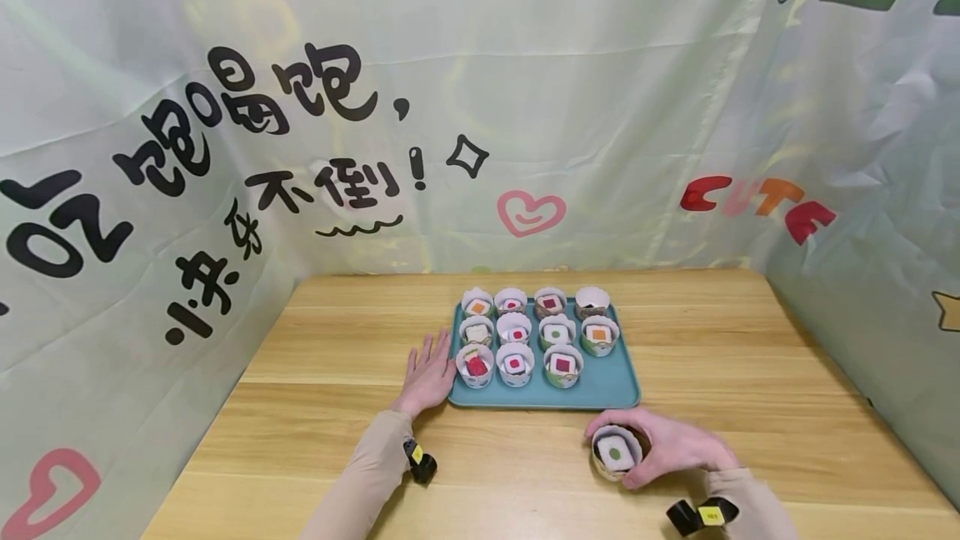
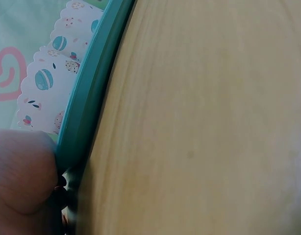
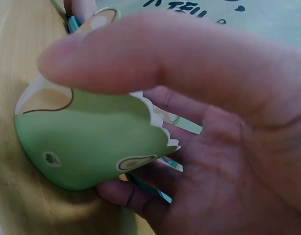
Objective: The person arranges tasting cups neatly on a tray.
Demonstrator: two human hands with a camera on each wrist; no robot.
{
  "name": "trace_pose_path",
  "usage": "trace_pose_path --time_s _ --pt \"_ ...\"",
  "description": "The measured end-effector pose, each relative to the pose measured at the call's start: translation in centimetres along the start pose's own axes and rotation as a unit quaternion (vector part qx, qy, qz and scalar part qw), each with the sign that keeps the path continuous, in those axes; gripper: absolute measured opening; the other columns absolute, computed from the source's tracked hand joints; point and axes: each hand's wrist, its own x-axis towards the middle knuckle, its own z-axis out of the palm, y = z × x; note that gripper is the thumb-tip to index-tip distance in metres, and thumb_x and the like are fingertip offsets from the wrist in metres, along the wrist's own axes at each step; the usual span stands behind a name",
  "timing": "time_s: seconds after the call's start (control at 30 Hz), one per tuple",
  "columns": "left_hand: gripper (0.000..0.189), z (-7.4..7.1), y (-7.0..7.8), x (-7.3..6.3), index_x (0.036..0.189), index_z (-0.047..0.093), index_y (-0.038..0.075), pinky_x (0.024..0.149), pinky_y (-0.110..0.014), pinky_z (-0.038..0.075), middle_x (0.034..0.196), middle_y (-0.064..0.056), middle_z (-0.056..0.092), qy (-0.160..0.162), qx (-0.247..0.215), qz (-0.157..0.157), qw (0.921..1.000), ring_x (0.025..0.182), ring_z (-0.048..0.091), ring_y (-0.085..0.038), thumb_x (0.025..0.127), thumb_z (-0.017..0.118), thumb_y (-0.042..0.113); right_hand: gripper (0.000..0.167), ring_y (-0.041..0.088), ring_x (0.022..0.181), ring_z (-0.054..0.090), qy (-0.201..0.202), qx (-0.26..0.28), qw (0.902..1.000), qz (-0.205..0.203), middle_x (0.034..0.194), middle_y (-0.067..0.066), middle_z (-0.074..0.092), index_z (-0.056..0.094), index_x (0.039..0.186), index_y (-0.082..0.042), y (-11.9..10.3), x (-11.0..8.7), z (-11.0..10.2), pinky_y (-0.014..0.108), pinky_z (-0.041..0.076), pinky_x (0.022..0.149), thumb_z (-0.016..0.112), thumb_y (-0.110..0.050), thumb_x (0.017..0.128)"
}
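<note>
My right hand (image 1: 667,442) grips a paper baking cup (image 3: 91,132) between thumb and fingers, in front of the tray's right front corner. That cup is green with avocado prints outside, and in it sits a white square block with a green dot. With its fingers stretched out, my left hand (image 1: 429,375) lies against the left edge of the blue-green tray (image 1: 611,386). In the left wrist view only part of the hand (image 2: 23,176) shows beside the tray's rim (image 2: 89,93); its fingertips are hidden there.
Several paper cups (image 1: 514,365) stand in rows on the tray, most with small printed blocks; one holds a red piece (image 1: 476,366). At the front right of the tray is a bare patch. Wooden table (image 1: 337,315) surrounds it, with printed cloth walls (image 1: 600,107) behind and at the sides.
</note>
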Motion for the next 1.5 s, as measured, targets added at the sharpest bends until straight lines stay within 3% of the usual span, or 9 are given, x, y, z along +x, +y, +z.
trace_pose_path --time_s 0.4,0.77,1.1,1.5 --pt "0.059 -0.04 0.07 -0.07 0.161 0.021 0.005 0.127 -0.059 -0.002 0.17 -0.011 0.017 -0.002 0.003 -0.002 1.0 0.159 0.005 -0.035 0.107 0.033 0.029 0.048 0.015 0.106 0.06 0.015 0.011 0.9996 0.019 0.12 0.015 0.066 0.059 0.127 -0.005 -0.29 0.14 0.23 0.021 0.047 0.092 0.078 -0.007 0.082" --pt "0.059 -0.09 0.16 -0.1 0.161 0.02 0.005 0.127 -0.059 -0.002 0.17 -0.011 0.017 -0.004 0.006 -0.002 1.0 0.159 0.005 -0.035 0.108 0.031 0.029 0.047 0.016 0.105 0.062 0.032 0.015 0.9993 -0.01 0.118 0.017 0.066 0.059 0.124 -0.003 0.01 0.36 0.3 0.025 0.052 0.092 0.074 0.001 0.08" --pt "0.059 -0.48 0.5 -0.48 0.16 0.02 0.002 0.126 -0.06 -0.002 0.169 -0.015 0.017 -0.009 0.003 0.0 1.0 0.158 0.006 -0.038 0.107 0.032 0.026 0.045 0.008 0.106 0.061 0.081 -0.025 0.9964 -0.001 0.117 0.012 0.067 0.059 0.123 -0.007 0.3 0.23 0.33 0.021 0.051 0.093 0.074 0.001 0.081" --pt "0.057 -0.95 0.78 -0.42 0.159 0.022 0.001 0.126 -0.062 0.002 0.169 -0.016 0.02 -0.014 0.014 0.001 0.9998 0.158 0.009 -0.04 0.108 0.033 0.024 0.046 0.005 0.112 0.059 0.12 -0.043 0.9917 0.01 0.121 0.02 0.064 0.06 0.124 -0.004 0.13 0.19 0.36 0.018 0.048 0.098 0.073 0.002 0.08"
